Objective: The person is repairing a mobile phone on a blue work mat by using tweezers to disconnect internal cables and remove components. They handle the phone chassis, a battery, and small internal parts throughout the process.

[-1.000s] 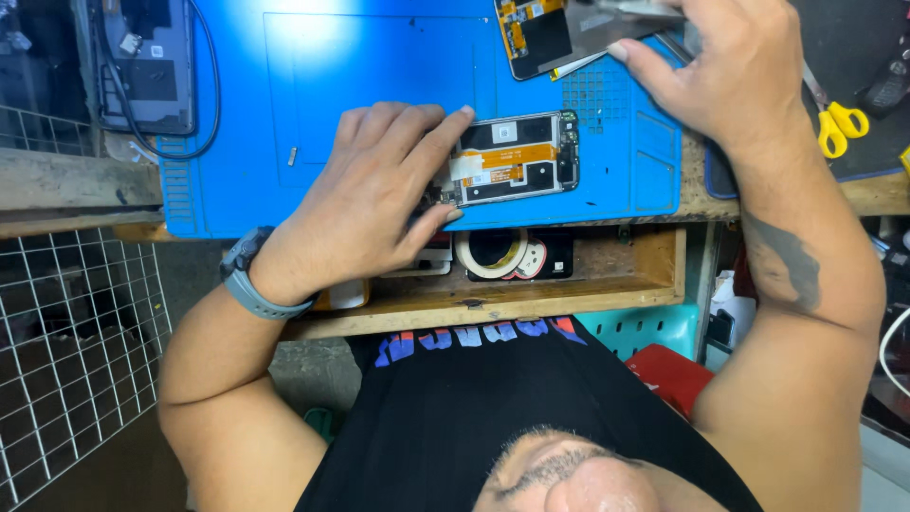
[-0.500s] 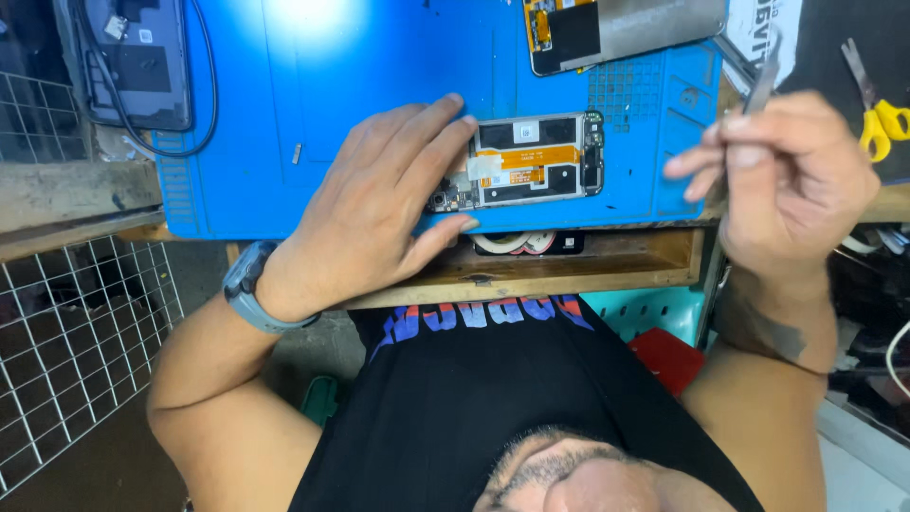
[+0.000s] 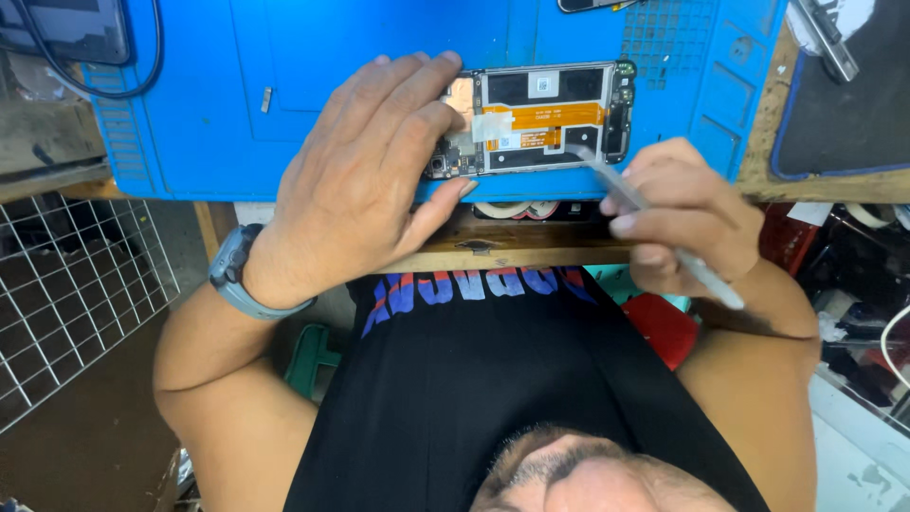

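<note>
Wire mesh (image 3: 66,294) fills the lower left, below the bench edge. Above it, at the top left corner, a dark device (image 3: 71,28) lies with a black cable (image 3: 142,81) looping past it onto the blue mat (image 3: 313,57), which covers most of the bench top. A small metal piece (image 3: 267,99) rests on the mat left of the fingers.

Next comes the left hand (image 3: 365,180), with a grey-blue watch (image 3: 237,275) on its wrist. The hand lies flat and spread, palm down, fingers pressing on the left end of the opened phone (image 3: 540,118), thumb along the mat's near edge. It pins the phone rather than gripping it.

The phone lies lengthwise near the mat's front edge, back cover off, showing black shields, an orange flex strip and a patch of pale tape.

Below the mat a wooden shelf (image 3: 512,242) runs along the bench front, with a tape roll (image 3: 517,209) partly visible under the mat's edge.

The right hand (image 3: 687,213) is curled closed around tweezers (image 3: 654,223), held like a pen; the tips touch the phone's lower right part, near the orange strip.

At the far right a dark pad (image 3: 853,114) sits on the bench, a metal tool (image 3: 827,38) lying across its upper corner. Clutter below it is too dim to tell.
</note>
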